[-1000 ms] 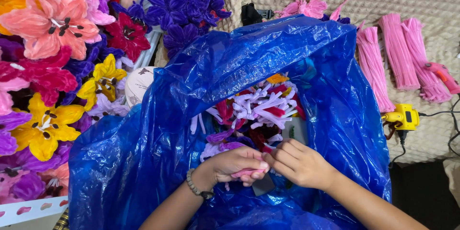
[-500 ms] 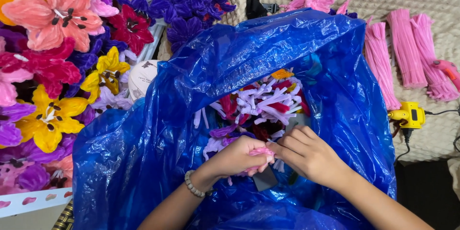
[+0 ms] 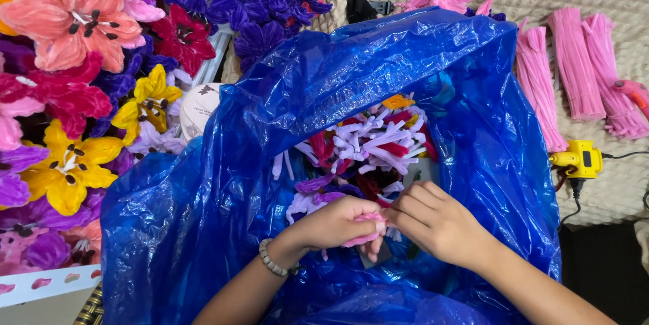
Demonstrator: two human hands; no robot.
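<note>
Both my hands meet low inside a large blue plastic bag (image 3: 223, 183) that fills the middle of the view. My left hand (image 3: 338, 225), with a beaded bracelet at the wrist, is closed around a small pink fuzzy piece (image 3: 365, 237). Fingertips of my right hand (image 3: 436, 222) pinch the same pink piece from the right. Just beyond my hands, inside the bag, lies a heap of cut fuzzy stems (image 3: 372, 146) in white, red, purple and orange.
Finished fuzzy flowers (image 3: 74, 75) in pink, yellow, red and purple crowd the left side. Bundles of pink fuzzy stems (image 3: 574, 61) lie on a beige textured surface at right, beside a yellow glue gun (image 3: 578, 160) with a black cord.
My hands have stayed together in the bag, shifting slightly right, and the fingers have reworked their hold on the pink piece.
</note>
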